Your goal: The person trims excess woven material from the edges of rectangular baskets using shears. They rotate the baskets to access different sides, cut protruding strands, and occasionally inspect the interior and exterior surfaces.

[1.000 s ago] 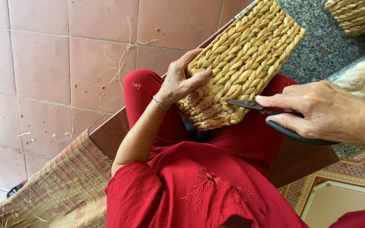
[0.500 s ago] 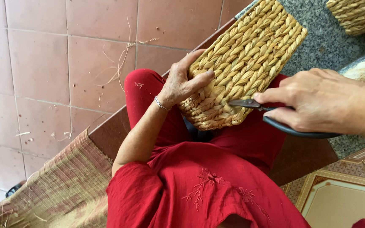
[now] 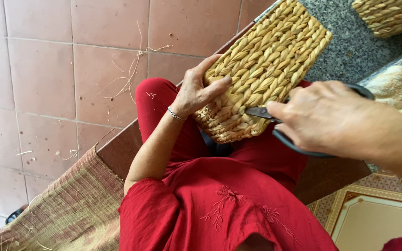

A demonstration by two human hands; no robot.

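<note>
Our left hand point(image 3: 196, 93) lies spread across the near end of a woven basket point(image 3: 264, 69), thumb along its top edge and fingers wrapped over the plaited side, pinning it against our red-clad lap so that it cannot twist. Our right hand point(image 3: 331, 118) is closed through the dark handles of a pair of scissors point(image 3: 275, 123), whose blades point left and meet the basket's lower rim just below the left hand's fingertips; the blades look nearly together, though we cannot tell whether any strand lies between them. The basket rests tilted, its far end rising toward the speckled stone ledge point(image 3: 345, 51) behind it (its opening faces away from us, so what it holds, if anything, is hidden). The grip seems chosen to bring the rim to the scissors while the free edge stays steady. A thin bracelet point(image 3: 175, 114) circles the left wrist. A second woven basket point(image 3: 389, 16) sits well apart at the top right corner, only its edge in view, its contents also unseen. Beside the right hand lies a pale cloth point(image 3: 396, 88) on the ledge. Loose straw fibres point(image 3: 129, 69) are scattered on the pink tiled floor point(image 3: 47, 69), and a striped mat point(image 3: 66, 209) covers the bench at lower left.
</note>
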